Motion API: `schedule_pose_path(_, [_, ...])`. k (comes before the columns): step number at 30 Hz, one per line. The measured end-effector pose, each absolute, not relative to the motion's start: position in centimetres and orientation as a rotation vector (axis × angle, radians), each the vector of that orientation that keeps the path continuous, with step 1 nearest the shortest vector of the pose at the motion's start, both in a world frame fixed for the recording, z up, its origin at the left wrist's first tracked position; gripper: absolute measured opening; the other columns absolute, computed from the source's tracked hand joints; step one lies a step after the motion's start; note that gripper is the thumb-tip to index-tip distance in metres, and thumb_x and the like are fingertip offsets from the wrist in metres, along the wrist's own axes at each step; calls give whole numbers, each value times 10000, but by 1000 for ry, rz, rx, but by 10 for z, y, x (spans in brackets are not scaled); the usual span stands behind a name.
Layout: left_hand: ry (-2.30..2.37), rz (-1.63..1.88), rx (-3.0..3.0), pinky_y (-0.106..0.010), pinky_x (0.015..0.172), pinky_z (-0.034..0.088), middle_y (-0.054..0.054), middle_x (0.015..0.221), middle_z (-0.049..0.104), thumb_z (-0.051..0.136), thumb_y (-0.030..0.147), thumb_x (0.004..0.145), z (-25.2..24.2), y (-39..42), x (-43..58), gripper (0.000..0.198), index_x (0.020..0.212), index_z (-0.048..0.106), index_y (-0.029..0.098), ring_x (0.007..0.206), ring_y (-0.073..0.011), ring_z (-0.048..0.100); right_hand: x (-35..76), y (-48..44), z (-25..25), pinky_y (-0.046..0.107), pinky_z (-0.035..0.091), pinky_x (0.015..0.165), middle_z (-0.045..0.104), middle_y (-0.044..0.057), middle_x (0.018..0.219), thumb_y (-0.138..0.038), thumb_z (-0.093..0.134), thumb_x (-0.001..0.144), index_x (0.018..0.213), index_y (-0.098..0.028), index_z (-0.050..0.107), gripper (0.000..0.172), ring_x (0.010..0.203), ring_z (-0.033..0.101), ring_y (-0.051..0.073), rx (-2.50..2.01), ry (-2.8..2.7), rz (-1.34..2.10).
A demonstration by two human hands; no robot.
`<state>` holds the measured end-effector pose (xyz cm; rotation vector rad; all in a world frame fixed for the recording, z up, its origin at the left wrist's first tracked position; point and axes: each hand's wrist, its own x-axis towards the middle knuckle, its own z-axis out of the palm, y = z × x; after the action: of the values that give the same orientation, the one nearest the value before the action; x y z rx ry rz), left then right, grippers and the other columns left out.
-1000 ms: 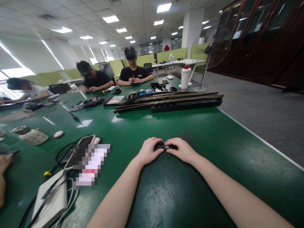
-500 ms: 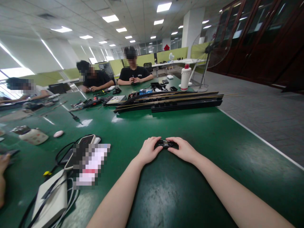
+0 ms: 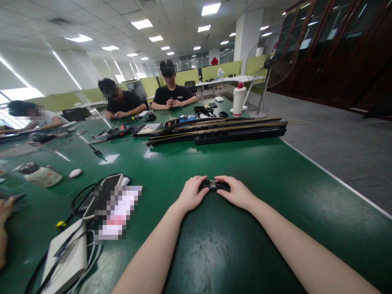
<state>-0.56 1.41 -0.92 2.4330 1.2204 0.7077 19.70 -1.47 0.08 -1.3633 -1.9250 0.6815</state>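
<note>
Head camera: the person's left hand [image 3: 191, 194] and right hand [image 3: 235, 192] hold 1 small black part [image 3: 213, 185] between them, thumbs on the near side and fingers on the far side. Each grip is narrow, closed around 1 end of the part, with a strip of metallic detail bare in the middle. It sits low over the near-middle of the green table [image 3: 245, 163]; whether it touches the surface cannot be told.

To the left lie a white box [image 3: 69, 255] with cables across it and a pale oval object [image 3: 75, 173]. On the far side, thin brass-coloured rods [image 3: 235, 127] lie along long black bars [image 3: 245, 138], near a white bottle [image 3: 239, 102] with a red top. Farther off, 2 people in black shirts sit at the table; a pedestal fan [image 3: 268, 63] stands to the right.
</note>
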Motion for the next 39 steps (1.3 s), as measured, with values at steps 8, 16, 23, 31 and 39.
schedule_pose_path(8, [1222, 699, 2444, -400, 926, 410, -88, 1137, 564, 617, 322, 796, -9, 14, -6, 448, 1210, 509, 191, 1052, -248, 508, 198, -14, 1, 413, 436, 954, 643, 83, 1128, -175, 611, 717, 1126, -198, 579, 411, 1051, 584, 220, -1351, -1930, 675])
schedule_pose_path(16, [1210, 675, 2456, -387, 905, 415, -70, 1077, 577, 642, 301, 777, -4, 13, -5, 351, 1104, 558, 202, 1022, -239, 509, 198, -16, 3, 426, 444, 940, 652, 68, 1109, -214, 619, 719, 1100, -224, 602, 381, 1044, 590, 232, -1359, -1957, 649])
schedule_pose_path(23, [1204, 679, 2460, -388, 904, 410, -70, 1080, 585, 638, 259, 772, -3, 12, -5, 342, 1095, 546, 192, 1023, -240, 512, 201, -14, 2, 407, 409, 1001, 629, 77, 1164, -54, 497, 688, 1140, -196, 580, 482, 1100, 567, 209, -1405, -1903, 651])
schedule_pose_path(31, [1209, 665, 2436, -377, 917, 401, -71, 1103, 586, 639, 276, 777, -3, 13, -6, 396, 1149, 535, 188, 1035, -237, 512, 210, -7, 0, 417, 426, 981, 662, 83, 1092, -51, 417, 757, 1030, -177, 643, 377, 1066, 580, 213, -1612, -1860, 475])
schedule_pose_path(39, [1190, 618, 2429, -368, 888, 406, -50, 1046, 608, 606, 339, 806, 2, 11, -5, 307, 1084, 580, 210, 994, -230, 530, 212, -8, -2, 400, 457, 945, 672, 68, 1066, -72, 412, 769, 1006, -199, 655, 362, 1032, 596, 206, -1572, -1915, 438])
